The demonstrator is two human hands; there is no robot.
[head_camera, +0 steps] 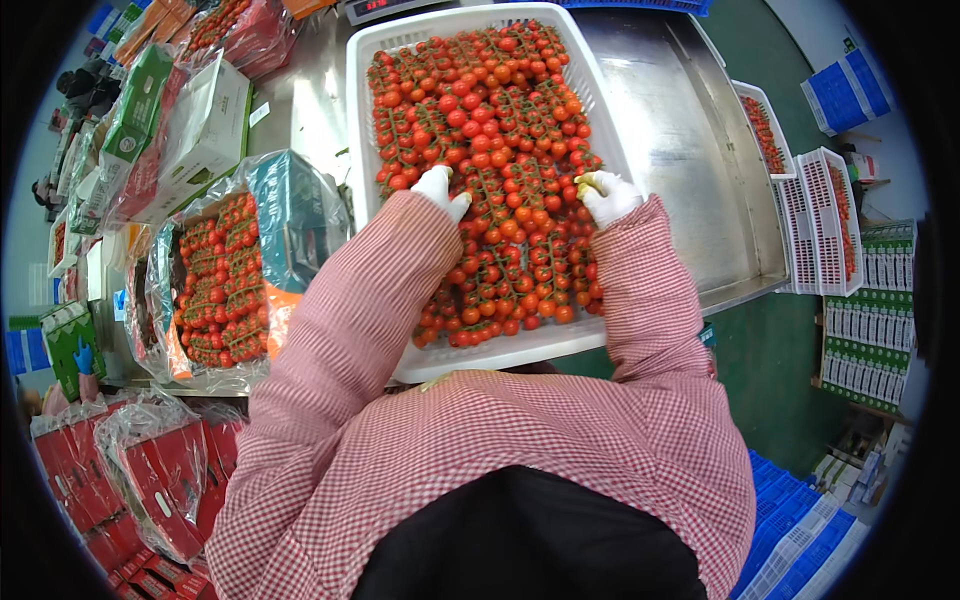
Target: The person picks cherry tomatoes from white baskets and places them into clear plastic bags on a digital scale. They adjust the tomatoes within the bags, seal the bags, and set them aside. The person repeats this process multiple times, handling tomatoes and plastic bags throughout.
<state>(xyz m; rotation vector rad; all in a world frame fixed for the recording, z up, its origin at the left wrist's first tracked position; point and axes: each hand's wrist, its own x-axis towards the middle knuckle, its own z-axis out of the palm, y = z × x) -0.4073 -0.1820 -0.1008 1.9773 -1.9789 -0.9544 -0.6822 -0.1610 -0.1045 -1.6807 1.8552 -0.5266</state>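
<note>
Before me is a white plastic crate filled with cherry tomatoes on the vine, laid in rows with their green stems showing. My left hand, in a white glove with yellowed fingertips, rests at the left side of the tomatoes, its thumb and a finger apart. Opposite it, my right hand, gloved the same way, touches the tomatoes near the crate's right wall with bent fingers. The undersides of both hands are hidden, so whether either one grips a vine cannot be made out.
A metal table carries the crate. To the left stands an open carton of vine tomatoes wrapped in clear plastic. Behind it are a white-green box and a scale. Tomato crates stand right; red cartons lie lower left.
</note>
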